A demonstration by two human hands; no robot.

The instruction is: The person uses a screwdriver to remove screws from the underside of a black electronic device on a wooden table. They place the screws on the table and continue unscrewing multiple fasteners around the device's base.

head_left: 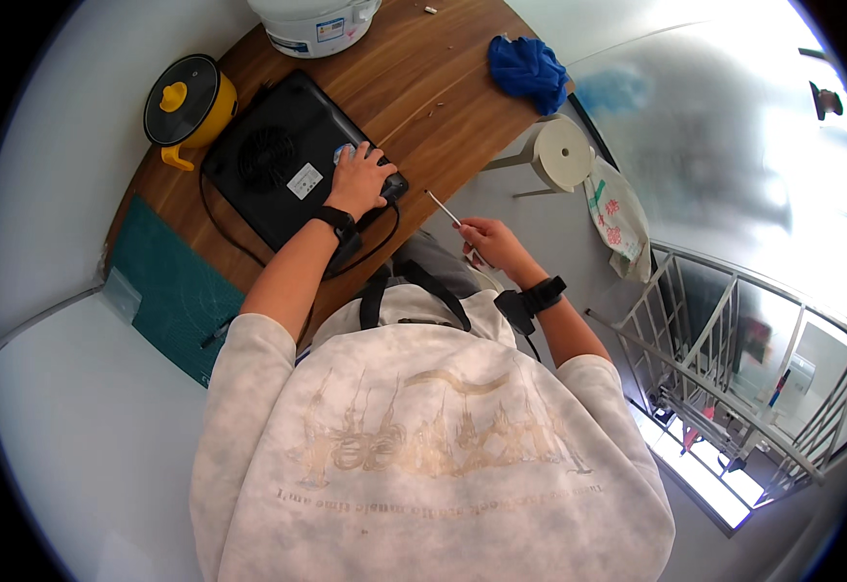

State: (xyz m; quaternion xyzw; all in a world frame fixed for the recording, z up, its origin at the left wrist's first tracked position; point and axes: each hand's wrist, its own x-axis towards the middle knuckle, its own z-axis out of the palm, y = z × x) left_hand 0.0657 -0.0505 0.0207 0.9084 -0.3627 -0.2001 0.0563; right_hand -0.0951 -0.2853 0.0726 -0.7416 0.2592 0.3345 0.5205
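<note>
A flat black induction cooktop (pixel 319 114) lies on the table with its underside up, showing a round fan grille and a white label. My left hand (pixel 355 180) rests on its near right corner, fingers spread over the casing and a small blue-and-white sticker. Past the table's edge, to the right of the cooktop, my right hand (pixel 491 244) is closed around a screwdriver (pixel 443 208). The slim metal shaft points up and left toward that corner, its tip apart from the casing. Most of the handle is hidden by my fingers.
A yellow pot (pixel 218 102) with a dark lid stands beyond the cooktop, near a white appliance (pixel 319 29). Blue cloth (pixel 528 73) lies at the far right corner. A green cutting mat (pixel 166 281) covers the left end. A stool (pixel 561 155) stands right of the wooden table (pixel 409 73).
</note>
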